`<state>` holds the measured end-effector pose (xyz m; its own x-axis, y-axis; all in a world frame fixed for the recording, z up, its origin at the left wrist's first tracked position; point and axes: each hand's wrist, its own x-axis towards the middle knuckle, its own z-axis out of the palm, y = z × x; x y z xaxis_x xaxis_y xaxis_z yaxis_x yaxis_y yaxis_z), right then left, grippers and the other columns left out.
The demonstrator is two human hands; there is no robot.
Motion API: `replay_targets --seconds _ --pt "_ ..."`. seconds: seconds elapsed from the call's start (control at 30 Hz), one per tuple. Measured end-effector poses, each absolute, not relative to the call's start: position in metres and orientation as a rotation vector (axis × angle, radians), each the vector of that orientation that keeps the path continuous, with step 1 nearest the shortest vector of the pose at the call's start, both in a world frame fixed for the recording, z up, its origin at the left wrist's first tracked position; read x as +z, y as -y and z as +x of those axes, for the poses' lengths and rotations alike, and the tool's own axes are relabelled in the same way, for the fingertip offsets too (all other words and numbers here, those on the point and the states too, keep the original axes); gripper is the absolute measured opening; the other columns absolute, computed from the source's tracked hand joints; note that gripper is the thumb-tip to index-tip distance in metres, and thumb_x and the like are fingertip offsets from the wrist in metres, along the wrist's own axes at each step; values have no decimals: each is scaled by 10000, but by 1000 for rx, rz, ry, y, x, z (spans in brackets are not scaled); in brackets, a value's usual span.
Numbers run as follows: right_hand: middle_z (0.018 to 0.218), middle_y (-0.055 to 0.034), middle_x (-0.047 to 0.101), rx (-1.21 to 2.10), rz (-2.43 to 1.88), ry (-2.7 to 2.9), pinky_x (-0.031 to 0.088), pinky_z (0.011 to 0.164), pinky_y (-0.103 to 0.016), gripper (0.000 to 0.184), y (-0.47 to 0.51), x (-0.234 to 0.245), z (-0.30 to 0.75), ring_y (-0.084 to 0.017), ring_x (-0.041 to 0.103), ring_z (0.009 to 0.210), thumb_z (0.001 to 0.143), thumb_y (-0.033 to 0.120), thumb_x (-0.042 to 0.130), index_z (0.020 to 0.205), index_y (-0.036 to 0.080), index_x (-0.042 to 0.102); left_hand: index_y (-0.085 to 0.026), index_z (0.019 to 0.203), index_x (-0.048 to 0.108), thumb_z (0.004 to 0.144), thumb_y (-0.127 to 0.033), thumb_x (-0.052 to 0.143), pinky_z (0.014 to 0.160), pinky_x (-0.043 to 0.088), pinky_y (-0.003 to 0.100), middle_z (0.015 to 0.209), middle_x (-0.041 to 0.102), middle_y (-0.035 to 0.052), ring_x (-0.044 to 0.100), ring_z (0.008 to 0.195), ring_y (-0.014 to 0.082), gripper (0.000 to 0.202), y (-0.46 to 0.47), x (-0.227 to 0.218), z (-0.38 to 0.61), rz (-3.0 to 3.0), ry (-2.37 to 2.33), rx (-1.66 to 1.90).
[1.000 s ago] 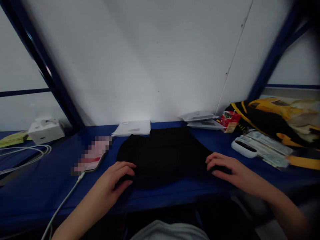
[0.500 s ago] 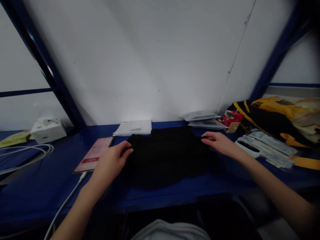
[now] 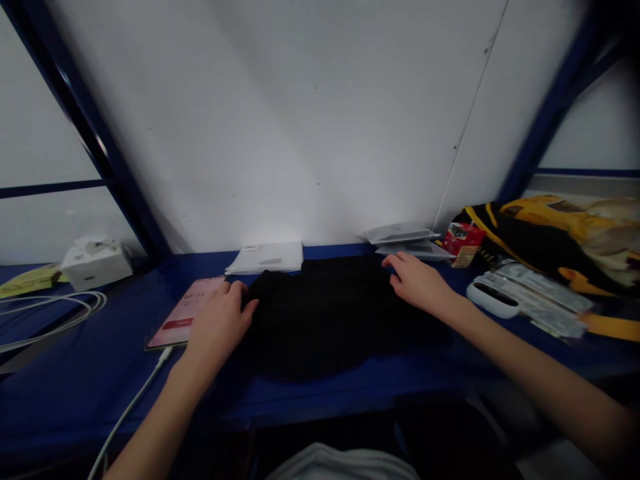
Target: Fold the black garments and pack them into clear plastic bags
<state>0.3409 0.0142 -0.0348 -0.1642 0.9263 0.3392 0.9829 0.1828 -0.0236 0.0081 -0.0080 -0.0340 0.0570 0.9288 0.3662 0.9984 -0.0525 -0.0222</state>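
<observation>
A dark black cloth garment (image 3: pixel 325 320) lies bunched on the blue shelf top (image 3: pixel 90 373), its folds hard to make out in the dim light. My left hand (image 3: pixel 220 323) sits at the garment's left edge, with the thumb against the cloth and the fingertips partly hidden. My right hand (image 3: pixel 417 283) rests over the far right part of the garment with the fingers curved. Just left of my left hand lies a phone (image 3: pixel 183 313) with a pink screen, and a white charging cable (image 3: pixel 133 410) runs from it toward me.
Along the white wall stand white papers (image 3: pixel 265 258), silver packets (image 3: pixel 405 240) and a red box (image 3: pixel 464 243). To the right lie a white device (image 3: pixel 493 300), blister strips (image 3: pixel 540 300) and a yellow-black bag (image 3: pixel 550 237). A tissue box (image 3: pixel 95 263) and coiled cable (image 3: pixel 50 313) sit far left.
Over the last second both hands have moved from the garment's near sides toward its far edge. In the last half second, my right hand has slid left along the cloth.
</observation>
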Motion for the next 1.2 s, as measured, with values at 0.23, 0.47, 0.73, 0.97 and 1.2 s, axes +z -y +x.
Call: replay_targets --seconds 0.23,0.47,0.73,0.97,1.2 --pt "1332 -48 383 -97 -1142 2445 291 1001 -393 409 -9 -24 278 -228 352 1204 855 340 362 1248 244 423 -83 1103 479 862 -390 282 649 434 340 957 580 160 570 864 288 438 42 -38 18 -1841 2062 -211" --pt "1413 -105 262 81 -1073 2608 207 1040 -430 531 -25 -50 249 -259 207 1293 872 408 308 1326 134 343 -177 1193 485 843 -418 346 638 439 319 893 583 108 566 818 261 448 75 -45 37 -1944 2008 -250" --pt "1415 -114 248 257 -1197 2596 209 1030 -447 543 -33 -72 250 -254 200 1298 880 424 274 1338 136 325 -151 1281 401 854 -391 354 786 443 363 1079 558 135 523 986 267 492 63 -70 42 -2079 1873 -463" --pt "1380 -125 325 419 -1175 2599 236 1036 -398 564 -31 -49 257 -238 285 1266 866 450 314 1314 111 361 -55 1228 431 846 -450 361 912 396 424 1176 512 187 458 1122 305 554 43 -61 46 -2144 1787 -717" --pt "1217 -66 528 508 -1253 2287 355 964 -344 343 -57 -26 303 -185 486 1102 852 288 407 1162 193 517 -117 1314 310 864 -399 367 1004 321 378 1387 304 145 303 1262 238 534 30 -31 77 -2486 1460 -767"
